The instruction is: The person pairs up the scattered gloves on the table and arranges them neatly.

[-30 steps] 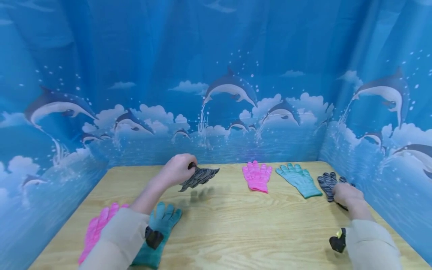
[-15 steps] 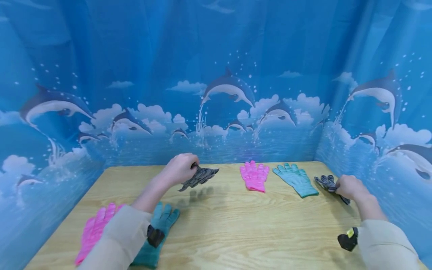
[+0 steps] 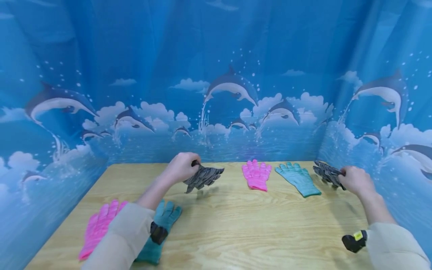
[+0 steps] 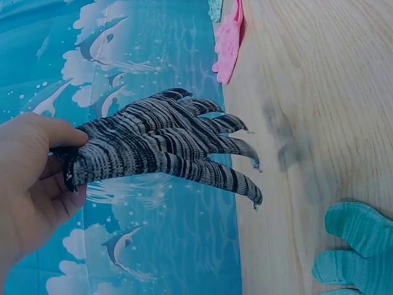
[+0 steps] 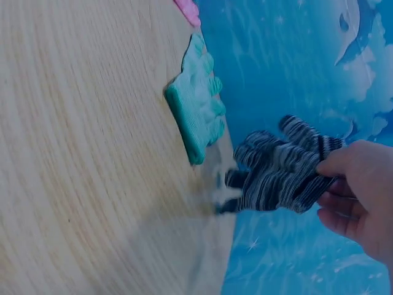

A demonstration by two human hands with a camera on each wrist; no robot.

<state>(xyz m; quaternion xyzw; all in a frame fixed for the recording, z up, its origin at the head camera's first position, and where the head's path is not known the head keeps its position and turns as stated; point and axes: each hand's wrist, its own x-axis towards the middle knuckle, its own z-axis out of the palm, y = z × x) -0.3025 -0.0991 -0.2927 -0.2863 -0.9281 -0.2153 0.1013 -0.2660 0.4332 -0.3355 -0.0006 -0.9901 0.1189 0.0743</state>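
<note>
My left hand [image 3: 183, 168] pinches a black-and-grey striped knit glove [image 4: 147, 138] by its cuff, thumb on top. That glove hangs above the table with its fingers drooping, and its shadow falls on the wood beneath. At the far right, my right hand [image 3: 357, 180] pinches a matching striped glove [image 5: 285, 172] near its cuff, lifted off the table with fingers pointing away to the left. A teal glove [image 3: 299, 179] lies flat just left of the right hand, and a pink glove [image 3: 257, 175] lies beside it.
Under my left forearm lie a second pink glove [image 3: 99, 227] and a second teal glove [image 3: 162, 228], both partly covered by the sleeve. The wooden table [image 3: 253, 228] is bounded by a blue dolphin-printed curtain [image 3: 162, 75] at the back and sides.
My right hand has taken hold of the striped glove that lay on the table and raised it, drawing slightly right. The left hand keeps its glove at nearly the same place.
</note>
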